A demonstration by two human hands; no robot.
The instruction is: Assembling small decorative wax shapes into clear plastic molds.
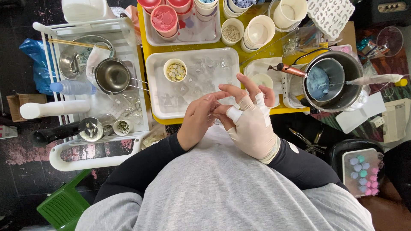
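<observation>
My left hand and my right hand meet in front of my chest, just below the white tray. The right hand wears a pale fingerless glove with white tape on the fingers. Both hands pinch a small clear object between the fingertips; its shape is hard to make out. On the tray lie several clear moulded pieces and a small cup of gold flakes.
A yellow table carries a second tray of pink-filled cups, paper cups and a pot with blue wax. A white trolley at left holds a saucepan, bottles and a strainer. A green stool stands at lower left.
</observation>
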